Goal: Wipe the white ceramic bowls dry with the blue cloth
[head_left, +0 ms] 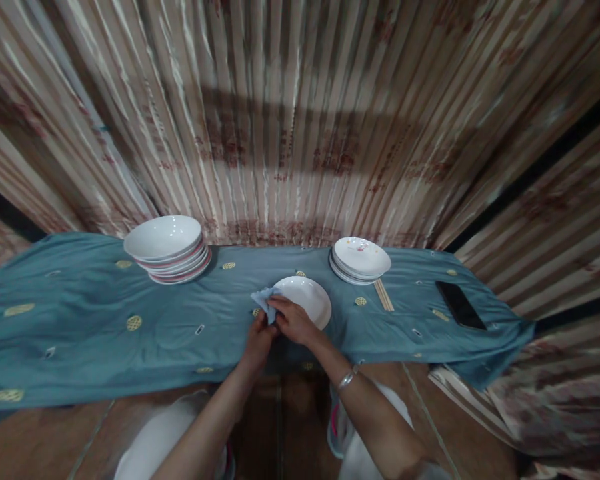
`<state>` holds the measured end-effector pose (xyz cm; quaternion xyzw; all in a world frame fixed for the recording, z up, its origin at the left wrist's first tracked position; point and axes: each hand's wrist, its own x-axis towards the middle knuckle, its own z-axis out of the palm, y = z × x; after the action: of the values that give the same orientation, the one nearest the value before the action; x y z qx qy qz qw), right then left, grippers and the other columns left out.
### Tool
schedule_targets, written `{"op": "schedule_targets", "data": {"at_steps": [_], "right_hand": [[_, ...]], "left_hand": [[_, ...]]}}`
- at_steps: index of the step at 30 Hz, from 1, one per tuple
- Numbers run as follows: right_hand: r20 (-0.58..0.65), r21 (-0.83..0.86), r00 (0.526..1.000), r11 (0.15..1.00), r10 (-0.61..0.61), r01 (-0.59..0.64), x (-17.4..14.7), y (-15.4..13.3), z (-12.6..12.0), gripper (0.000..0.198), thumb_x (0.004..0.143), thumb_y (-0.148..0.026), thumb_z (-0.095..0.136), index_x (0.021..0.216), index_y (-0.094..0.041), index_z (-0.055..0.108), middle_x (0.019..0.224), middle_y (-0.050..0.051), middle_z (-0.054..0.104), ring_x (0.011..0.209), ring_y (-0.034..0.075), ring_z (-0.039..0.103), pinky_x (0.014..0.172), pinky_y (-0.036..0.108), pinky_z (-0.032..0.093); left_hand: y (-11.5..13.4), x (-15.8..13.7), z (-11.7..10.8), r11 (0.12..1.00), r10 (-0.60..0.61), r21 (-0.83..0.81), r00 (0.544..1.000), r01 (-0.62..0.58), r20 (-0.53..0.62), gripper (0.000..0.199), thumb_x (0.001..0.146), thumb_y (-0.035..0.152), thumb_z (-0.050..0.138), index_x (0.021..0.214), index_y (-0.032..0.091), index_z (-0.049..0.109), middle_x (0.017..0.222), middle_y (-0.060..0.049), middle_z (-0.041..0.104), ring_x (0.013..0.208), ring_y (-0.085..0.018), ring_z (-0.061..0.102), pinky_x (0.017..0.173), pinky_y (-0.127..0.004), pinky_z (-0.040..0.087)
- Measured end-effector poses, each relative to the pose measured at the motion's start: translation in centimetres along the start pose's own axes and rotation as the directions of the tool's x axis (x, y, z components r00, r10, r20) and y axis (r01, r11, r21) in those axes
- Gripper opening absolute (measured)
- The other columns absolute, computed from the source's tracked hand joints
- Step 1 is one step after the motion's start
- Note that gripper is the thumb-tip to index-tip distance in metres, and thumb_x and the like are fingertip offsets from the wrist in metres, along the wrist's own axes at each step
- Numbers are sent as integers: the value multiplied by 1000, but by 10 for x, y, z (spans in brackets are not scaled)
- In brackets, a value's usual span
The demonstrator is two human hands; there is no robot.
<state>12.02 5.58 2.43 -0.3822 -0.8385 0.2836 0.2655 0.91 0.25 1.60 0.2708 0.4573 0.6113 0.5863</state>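
Note:
A light blue cloth [265, 301] is bunched at the left rim of a white plate [310, 300] near the table's front edge. My right hand [294, 321] reaches over the plate's near left side, its fingers closed on the cloth. Just below and to the left, my left hand [260, 339] is closed at the cloth's lower end, close to the plate's rim. Its fingertips are partly hidden, so whether it also grips the plate is unclear. The two hands are almost touching.
A stack of white bowls [167, 240] with red-edged dishes stands at the back left. Behind the plate to the right is a smaller stack of floral plates [363, 257], with chopsticks [384, 297] beside it. A black phone [460, 305] lies on the patterned blue-green tablecloth [170, 340]. Curtains [300, 133] hang behind.

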Motion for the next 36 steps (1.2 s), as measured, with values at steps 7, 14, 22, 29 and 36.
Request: {"op": "schedule_targets", "data": {"at_steps": [7,14,22,29,36], "right_hand": [[116,117,993,993,-9,-4,-29,-6,-26,31,77,-6,56,102,-20,70,107,4,70,99,17,64,90,28,48],[161,-139,980,985,120,-98,-63,-3,-63,26,78,-12,60,98,-20,73,101,6,73,99,22,64,91,34,46],[-157,-335,958,900,240,-280,-78,34,-81,29,79,-12,56,102,-18,72,124,11,63,114,24,58,101,39,43],[-352,-405,906,834,234,-374,-37,61,-70,35,80,-5,50,111,-15,64,109,11,68,105,22,61,99,37,44],[-308,-359,939,895,156,-266,5,68,-49,32,88,-4,38,101,-16,64,94,16,65,100,26,57,102,47,37]], "left_hand": [[18,-8,6,997,-57,-56,997,60,54,37,49,13,61,85,16,68,68,3,63,63,-12,56,60,-23,45],[7,-3,2,999,-11,-45,1000,10,-9,54,48,20,76,101,19,67,103,-6,70,101,-28,62,84,-38,50],[0,1,-6,1000,5,15,1000,-5,29,68,51,24,79,117,21,62,127,-10,62,125,-36,49,97,-48,46],[2,-1,-3,999,35,28,998,-36,53,68,52,22,75,118,21,63,129,-10,61,128,-35,46,103,-49,40],[9,-6,2,999,37,-11,997,-37,63,57,54,18,74,111,22,66,126,-7,63,125,-32,49,102,-44,41]]}}
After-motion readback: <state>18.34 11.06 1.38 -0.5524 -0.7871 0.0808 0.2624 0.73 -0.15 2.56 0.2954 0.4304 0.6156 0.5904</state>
